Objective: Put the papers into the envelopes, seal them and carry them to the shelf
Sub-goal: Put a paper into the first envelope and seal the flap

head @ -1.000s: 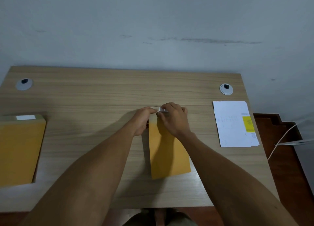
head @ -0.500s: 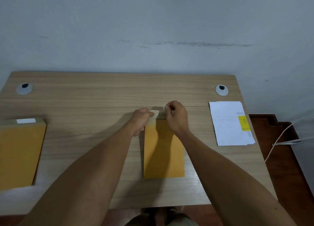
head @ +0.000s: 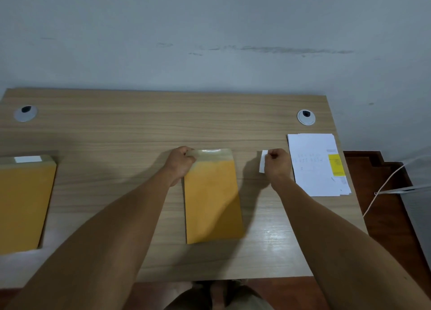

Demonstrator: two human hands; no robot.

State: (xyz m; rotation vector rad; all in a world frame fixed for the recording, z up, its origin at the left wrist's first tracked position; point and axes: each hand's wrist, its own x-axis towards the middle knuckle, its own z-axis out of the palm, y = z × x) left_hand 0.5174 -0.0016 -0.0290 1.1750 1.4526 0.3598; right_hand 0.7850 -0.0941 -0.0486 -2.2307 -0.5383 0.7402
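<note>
While a brown envelope (head: 213,197) lies flat at the middle of a wooden desk (head: 140,132), a person seated at the near edge works on it with both bare hands, as seen from the head camera. The left hand (head: 180,161) curls around the envelope's far left corner, fingers gripping the flap (head: 211,154), whose glossy adhesive band faces up. The right hand (head: 277,163) is held to the right of the envelope and apart from it, thumb and fingers pinching a narrow white strip (head: 263,161) that hangs from the fingertips. Just right of that hand, a stack of white papers (head: 314,167) with a yellow patch rests near the desk's right edge. On the far left, a second stack of brown envelopes (head: 22,204) lies partly out of frame, a white strip across its top flap. Two grey cable grommets (head: 306,117) sit in the desk's far corners. Beyond the desk rises a pale wall (head: 210,34); to the right, a white cable (head: 384,186) trails over a reddish floor.
</note>
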